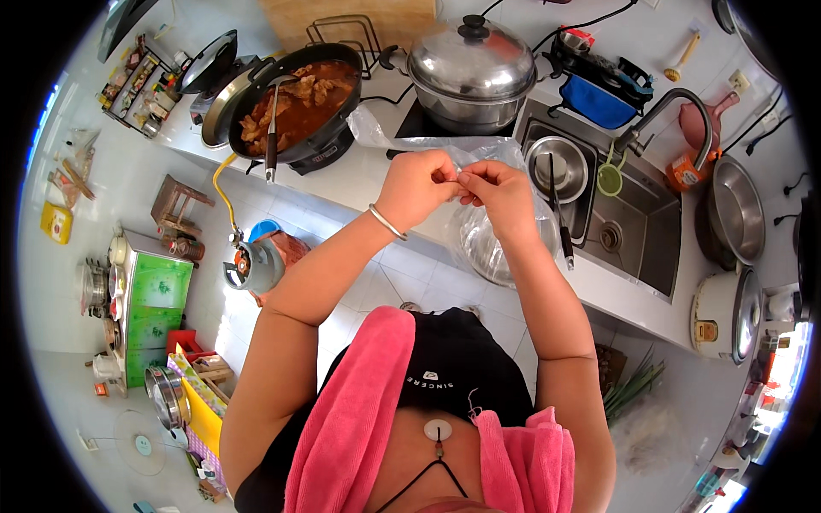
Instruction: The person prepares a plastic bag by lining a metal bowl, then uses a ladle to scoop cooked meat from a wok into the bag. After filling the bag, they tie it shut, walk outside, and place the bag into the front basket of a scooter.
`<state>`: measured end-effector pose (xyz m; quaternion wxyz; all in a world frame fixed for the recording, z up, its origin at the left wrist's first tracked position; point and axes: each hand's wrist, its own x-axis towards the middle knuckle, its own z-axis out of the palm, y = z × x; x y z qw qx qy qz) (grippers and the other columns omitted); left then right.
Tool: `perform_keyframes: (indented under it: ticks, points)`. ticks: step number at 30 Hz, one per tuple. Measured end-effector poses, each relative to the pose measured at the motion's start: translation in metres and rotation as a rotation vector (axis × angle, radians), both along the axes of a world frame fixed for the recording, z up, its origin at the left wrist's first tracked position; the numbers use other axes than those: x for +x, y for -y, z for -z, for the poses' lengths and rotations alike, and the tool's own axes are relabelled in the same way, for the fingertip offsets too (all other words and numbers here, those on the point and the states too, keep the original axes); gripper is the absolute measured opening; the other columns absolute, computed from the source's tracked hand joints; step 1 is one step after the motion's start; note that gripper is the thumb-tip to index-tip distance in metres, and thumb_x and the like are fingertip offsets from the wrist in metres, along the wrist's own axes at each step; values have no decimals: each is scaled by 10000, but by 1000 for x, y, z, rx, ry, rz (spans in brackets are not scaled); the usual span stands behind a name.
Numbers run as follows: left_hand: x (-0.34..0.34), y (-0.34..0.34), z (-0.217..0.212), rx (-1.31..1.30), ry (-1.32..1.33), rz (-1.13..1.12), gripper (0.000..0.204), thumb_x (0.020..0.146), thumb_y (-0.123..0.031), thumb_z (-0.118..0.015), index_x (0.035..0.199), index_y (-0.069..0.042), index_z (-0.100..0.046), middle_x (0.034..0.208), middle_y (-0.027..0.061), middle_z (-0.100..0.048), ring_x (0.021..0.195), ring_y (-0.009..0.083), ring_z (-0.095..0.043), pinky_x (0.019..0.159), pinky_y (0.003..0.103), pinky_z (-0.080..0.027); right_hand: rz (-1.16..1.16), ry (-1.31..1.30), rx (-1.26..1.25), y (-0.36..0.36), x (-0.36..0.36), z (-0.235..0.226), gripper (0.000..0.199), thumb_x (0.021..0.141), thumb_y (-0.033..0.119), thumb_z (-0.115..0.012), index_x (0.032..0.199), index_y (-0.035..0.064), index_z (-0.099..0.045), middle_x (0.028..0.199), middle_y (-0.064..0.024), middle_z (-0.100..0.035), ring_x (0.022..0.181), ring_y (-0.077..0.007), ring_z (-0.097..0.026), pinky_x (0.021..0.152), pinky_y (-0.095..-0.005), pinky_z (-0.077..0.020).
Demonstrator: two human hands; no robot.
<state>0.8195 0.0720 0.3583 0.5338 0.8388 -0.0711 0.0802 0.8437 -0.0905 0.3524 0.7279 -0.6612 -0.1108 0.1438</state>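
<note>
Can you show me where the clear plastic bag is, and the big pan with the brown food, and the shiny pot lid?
clear plastic bag (pixel 500 244): head view, on its bulging lower part.
pan of brown food (pixel 299 98): head view, on the food in the middle.
shiny pot lid (pixel 472 58): head view, on the dome below the black knob.

Both forearms rise from below and meet in front. The left hand (pixel 416 186) and right hand (pixel 499 193) are loosely fisted, fingertips pinched together, knuckles nearly touching.
</note>
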Motion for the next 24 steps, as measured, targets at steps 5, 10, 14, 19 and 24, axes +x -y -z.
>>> perform_keyframes:
  ticks: [5, 10, 14, 19, 24]
  points:
    - [4, -8, 14, -592, -321, 48, 194, 708, -20, -738, 663, -20, -549, 670, 64, -620, 614, 125, -611, 539, 261, -487, 122, -181, 211, 11, -4, 13, 81, 841, 78, -610, 866, 1, -619, 795, -66, -651, 675, -137, -630, 593, -226, -469]
    - [3, -8, 34, -413, -201, -8, 200, 701, -26, -747, 671, -21, -549, 686, 51, -611, 633, 117, -597, 570, 242, -480, 62, -166, 122, 24, -7, 16, 94, 871, 99, -585, 889, 11, -613, 867, -75, -648, 739, -154, -627, 690, -256, -499]
    - [0, 19, 29, -63, -26, 15, 135, 730, -1, -714, 720, 15, -581, 716, 48, -622, 666, 111, -605, 611, 234, -503, 47, -15, -39, 16, -8, 22, 107, 841, 85, -627, 897, -5, -611, 822, -55, -643, 704, -121, -612, 636, -240, -498]
    - [1, 18, 24, -310, -211, 79, 103, 727, 13, -707, 748, 30, -608, 728, 53, -633, 694, 104, -612, 633, 233, -508, 195, -153, 273, 18, -9, 20, 136, 826, 97, -651, 905, -8, -612, 813, -37, -633, 702, -87, -576, 602, -231, -470]
    - [3, 22, 31, -303, -114, -19, 198, 699, 19, -737, 667, -15, -544, 688, 14, -578, 641, 72, -544, 576, 211, -463, 159, -14, 5, 19, -19, 17, 114, 832, 79, -631, 907, -5, -616, 805, -35, -630, 720, -91, -584, 604, -229, -476]
